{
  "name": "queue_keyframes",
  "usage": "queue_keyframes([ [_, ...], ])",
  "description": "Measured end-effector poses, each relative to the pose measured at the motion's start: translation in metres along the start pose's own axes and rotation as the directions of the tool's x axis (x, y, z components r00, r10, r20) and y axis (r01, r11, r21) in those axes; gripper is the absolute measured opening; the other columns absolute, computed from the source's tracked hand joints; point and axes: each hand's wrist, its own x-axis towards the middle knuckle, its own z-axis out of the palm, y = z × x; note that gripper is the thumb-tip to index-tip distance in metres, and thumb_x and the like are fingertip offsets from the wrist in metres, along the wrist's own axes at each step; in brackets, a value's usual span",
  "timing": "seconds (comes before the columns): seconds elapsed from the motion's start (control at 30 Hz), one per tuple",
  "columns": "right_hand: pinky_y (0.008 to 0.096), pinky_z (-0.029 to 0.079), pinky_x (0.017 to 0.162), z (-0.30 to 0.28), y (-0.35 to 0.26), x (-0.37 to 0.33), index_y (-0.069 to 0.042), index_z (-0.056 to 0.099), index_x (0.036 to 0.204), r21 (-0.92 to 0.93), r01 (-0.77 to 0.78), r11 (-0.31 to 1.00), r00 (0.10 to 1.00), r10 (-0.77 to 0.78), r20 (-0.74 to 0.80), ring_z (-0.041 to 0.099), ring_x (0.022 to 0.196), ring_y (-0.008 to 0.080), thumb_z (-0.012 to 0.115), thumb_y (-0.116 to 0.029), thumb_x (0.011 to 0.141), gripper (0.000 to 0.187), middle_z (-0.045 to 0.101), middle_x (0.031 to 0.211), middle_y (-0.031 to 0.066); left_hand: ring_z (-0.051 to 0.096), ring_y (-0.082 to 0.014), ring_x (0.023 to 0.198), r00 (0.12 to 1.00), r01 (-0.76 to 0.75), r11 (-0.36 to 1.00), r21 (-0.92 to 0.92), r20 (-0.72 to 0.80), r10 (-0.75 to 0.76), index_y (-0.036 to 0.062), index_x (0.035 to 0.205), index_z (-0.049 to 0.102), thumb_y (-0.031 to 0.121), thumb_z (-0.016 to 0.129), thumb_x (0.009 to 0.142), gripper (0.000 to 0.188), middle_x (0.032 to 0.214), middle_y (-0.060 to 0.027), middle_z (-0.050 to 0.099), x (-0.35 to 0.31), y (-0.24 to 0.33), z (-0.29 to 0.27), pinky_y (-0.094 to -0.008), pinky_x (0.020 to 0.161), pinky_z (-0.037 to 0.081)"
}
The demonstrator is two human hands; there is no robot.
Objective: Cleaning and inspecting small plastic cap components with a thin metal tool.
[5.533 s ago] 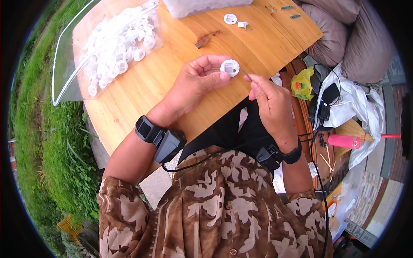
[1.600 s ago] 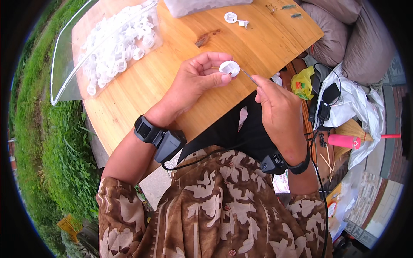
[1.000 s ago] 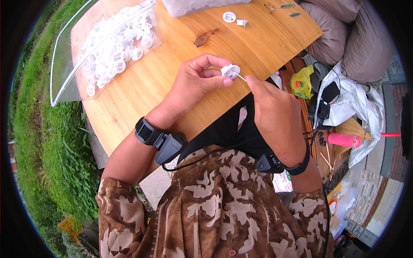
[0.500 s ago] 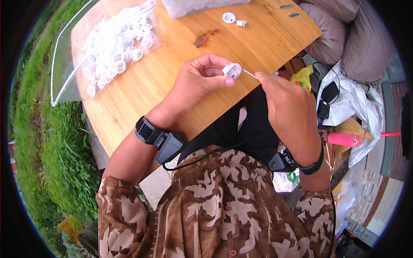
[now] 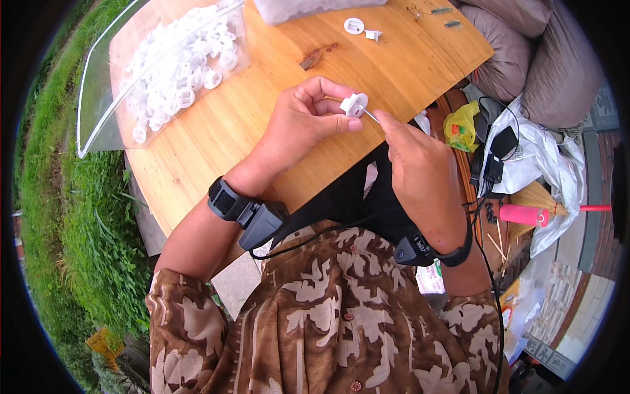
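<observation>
My left hand (image 5: 315, 111) pinches a small round white plastic part (image 5: 354, 104) by its edge, above the near side of the wooden table. My right hand (image 5: 420, 164) grips a thin metal rod-like tool (image 5: 371, 115), whose tip meets the face of the white part. The handle end of the tool is hidden in my fingers. Beyond my hands, a white disc with a slot (image 5: 354, 25) and a smaller white piece (image 5: 373, 35) lie on the table.
A clear plastic bag (image 5: 98, 125) with many white parts (image 5: 177, 72) lies at the table's left. A whitish container (image 5: 315, 6) stands at the far edge. Full grey-brown sacks (image 5: 558, 72), a yellow bag (image 5: 462, 128) and a pink cylinder (image 5: 524, 215) are at the right.
My right hand has moved left, bringing the tool's tip from beside the white part onto its face. The white part has turned slightly in my left hand.
</observation>
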Motion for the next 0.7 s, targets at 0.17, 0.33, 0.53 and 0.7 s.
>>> queue_keyframes([
  [0.17, 0.043, 0.052, 0.063, -0.001, -0.004, -0.001, -0.002, 0.058, 0.117, 0.003, -0.03, 1.0, 0.999, 0.03, 0.015, 0.064, 0.075, 0.0348, 0.054, 0.002, 0.081, 0.036, 0.064, 0.086, 0.0175, 0.063, -0.0103, 0.095, 1.0, -0.018, 1.0, -0.019, 0.01, 0.018, 0.002, 0.104, 0.059, -0.005, 0.073, 0.079, 0.029, 0.102, -0.0053, 0.066, 0.0, 0.0, 0.001, -0.0248, 0.086, 0.052],
  [0.33, 0.0429, 0.052, 0.063, 0.004, -0.002, 0.0, -0.002, 0.058, 0.116, -0.004, -0.014, 1.0, 0.999, 0.014, 0.033, 0.065, 0.075, 0.035, 0.052, 0.002, 0.082, 0.034, 0.065, 0.085, 0.0167, 0.063, -0.0099, 0.095, 0.999, -0.038, 0.999, 0.012, 0.014, 0.038, 0.0024, 0.103, 0.059, -0.005, 0.073, 0.079, 0.029, 0.102, -0.0047, 0.066, 0.0, -0.002, 0.0, -0.0245, 0.086, 0.052],
  [0.53, 0.0425, 0.052, 0.061, 0.002, -0.013, 0.002, -0.002, 0.056, 0.107, -0.178, -0.038, 0.983, 0.996, 0.051, 0.068, 0.065, 0.072, 0.034, 0.05, -0.002, 0.083, 0.025, 0.064, 0.08, 0.0156, 0.063, -0.0092, 0.093, 0.999, -0.015, 0.995, 0.102, -0.027, 0.018, 0.0019, 0.102, 0.06, -0.006, 0.072, 0.078, 0.028, 0.101, -0.0042, 0.066, -0.002, -0.001, 0.004, -0.0239, 0.083, 0.052],
  [0.7, 0.0428, 0.052, 0.059, 0.008, -0.014, 0.006, -0.002, 0.056, 0.103, -0.285, 0.001, 0.958, 0.991, 0.038, 0.132, 0.065, 0.067, 0.0343, 0.051, -0.003, 0.082, 0.021, 0.064, 0.078, 0.016, 0.063, -0.0098, 0.091, 0.999, -0.032, 0.977, 0.21, -0.034, 0.04, 0.001, 0.102, 0.06, -0.007, 0.072, 0.078, 0.028, 0.099, -0.0048, 0.067, -0.001, -0.001, 0.003, -0.0242, 0.082, 0.052],
])
